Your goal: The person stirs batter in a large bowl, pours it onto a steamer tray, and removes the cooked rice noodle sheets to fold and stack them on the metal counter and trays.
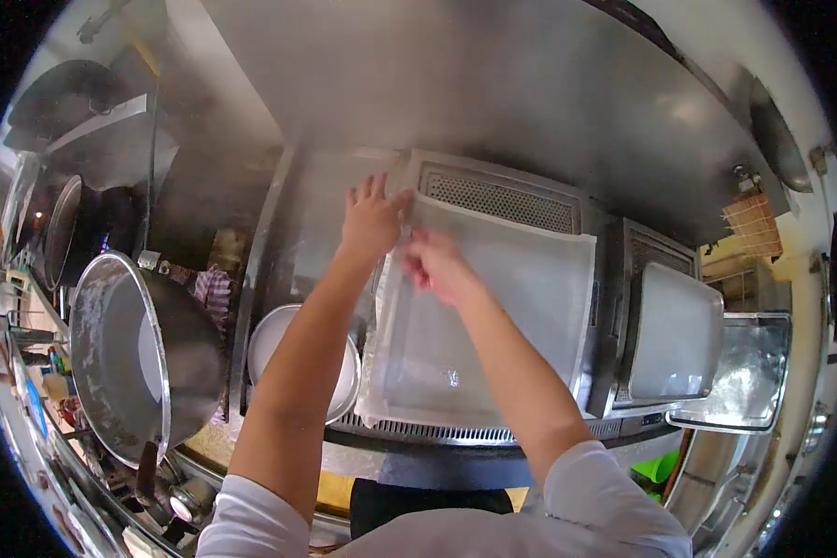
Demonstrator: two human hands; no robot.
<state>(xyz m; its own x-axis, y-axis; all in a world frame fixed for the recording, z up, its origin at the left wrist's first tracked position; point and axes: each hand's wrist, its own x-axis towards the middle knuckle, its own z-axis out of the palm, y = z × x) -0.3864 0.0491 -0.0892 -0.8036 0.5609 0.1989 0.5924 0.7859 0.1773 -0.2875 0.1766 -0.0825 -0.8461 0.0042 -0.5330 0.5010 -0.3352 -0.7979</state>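
A translucent white cloth sheet [493, 325] lies flat over a wide rectangular tray on the steel counter in front of me. Its left edge hangs loose and wrinkled. My left hand [372, 221] is at the far left corner of this sheet, fingers spread, thumb towards the corner. Just right of it, my right hand [437, 265] is over the sheet's left edge with its fingers curled in. Slight blur hides whether cloth is between those fingers. Below my left forearm stands a round pan [344, 381] of whitish content, partly covered by the arm.
A large deep metal pot [191, 344] stands at left, with a checked cloth [214, 290] behind it. Beyond the sheet is a perforated metal panel [498, 200]. On the right are a smaller white-topped tray [676, 330] and a shiny metal tray [749, 381]. A steel wall rises behind.
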